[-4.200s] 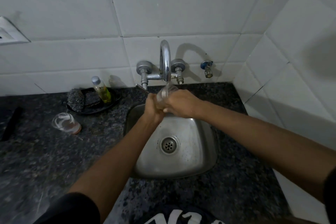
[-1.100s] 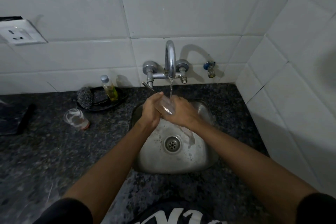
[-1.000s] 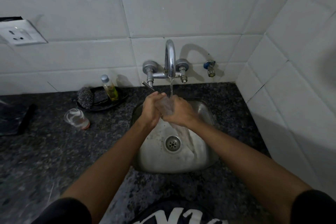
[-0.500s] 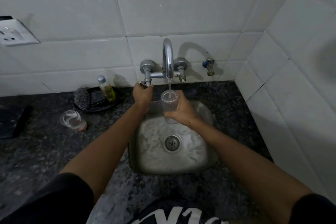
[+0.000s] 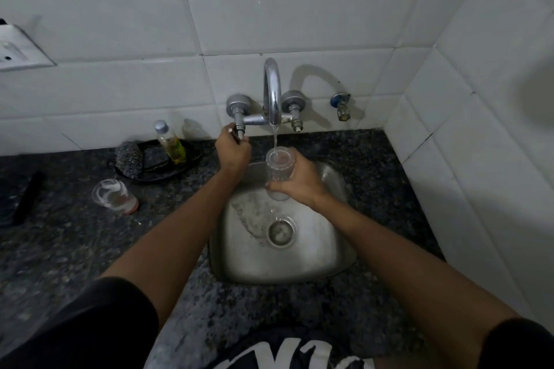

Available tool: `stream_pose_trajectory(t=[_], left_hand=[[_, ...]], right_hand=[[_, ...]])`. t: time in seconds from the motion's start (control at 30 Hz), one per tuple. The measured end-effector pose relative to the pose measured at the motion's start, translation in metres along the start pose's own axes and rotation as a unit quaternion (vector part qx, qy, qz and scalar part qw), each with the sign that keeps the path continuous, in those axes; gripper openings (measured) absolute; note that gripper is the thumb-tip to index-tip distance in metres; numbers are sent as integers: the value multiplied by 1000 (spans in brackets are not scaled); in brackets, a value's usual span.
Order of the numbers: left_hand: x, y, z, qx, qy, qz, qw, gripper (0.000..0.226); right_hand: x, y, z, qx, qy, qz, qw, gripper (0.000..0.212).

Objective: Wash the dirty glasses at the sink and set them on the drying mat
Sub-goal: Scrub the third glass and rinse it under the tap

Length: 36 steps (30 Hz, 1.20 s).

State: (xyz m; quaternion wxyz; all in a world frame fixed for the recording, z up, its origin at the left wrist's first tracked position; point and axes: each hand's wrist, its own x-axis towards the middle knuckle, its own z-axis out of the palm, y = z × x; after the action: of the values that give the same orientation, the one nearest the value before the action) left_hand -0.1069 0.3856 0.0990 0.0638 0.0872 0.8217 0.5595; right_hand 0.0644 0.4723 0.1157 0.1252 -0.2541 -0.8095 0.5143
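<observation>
A person stands at a small steel sink (image 5: 245, 260) set in a dark counter (image 5: 75, 243). The right hand (image 5: 299, 180) wraps its fingers round a clear glass (image 5: 278, 169), holding it upright over the basin under a thin stream from the tap (image 5: 272, 90). The left hand (image 5: 233, 150) grips the tap's left handle (image 5: 238, 129), fingers curled round it.

The glass is wet, and one hand alone carries it. It could slip and strike the steel, in my judgement, most likely if it fills and grows heavy. Opening the handle too far might also splash water over the counter.

The glass looks ribbed, see-through and free of marks, with water running into its open mouth. A second glass (image 5: 112, 196) stands on the counter well to the left, streaked white inside and reddish at its base, apparently unwashed. No drying mat is clearly visible.
</observation>
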Motion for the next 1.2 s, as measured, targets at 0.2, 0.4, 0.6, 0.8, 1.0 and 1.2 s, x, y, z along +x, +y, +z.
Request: stream_pose_trajectory(t=[0.2,0.4,0.6,0.8,1.0,1.2], left_hand=[[0,-2,-3,50,-25,41,998,29],[-4,3,-5,129,-52,69,988,40],[-8,7,-15,147,-81,82,982,40],[-35,1,-39,127,-94,116,980,45],[-60,-14,-68,110,-99,93,985,55],[-71,-18,-85,126,-110,101,981,65]], right_hand=[[2,-5,0,4,8,0,1000,71],[2,-9,-4,0,14,-15,1000,70],[0,-13,-6,4,18,-27,999,72],[-6,-16,2,12,29,-33,999,68],[-9,-22,13,15,54,-49,997,68],[-13,-30,16,15,82,-72,994,68]])
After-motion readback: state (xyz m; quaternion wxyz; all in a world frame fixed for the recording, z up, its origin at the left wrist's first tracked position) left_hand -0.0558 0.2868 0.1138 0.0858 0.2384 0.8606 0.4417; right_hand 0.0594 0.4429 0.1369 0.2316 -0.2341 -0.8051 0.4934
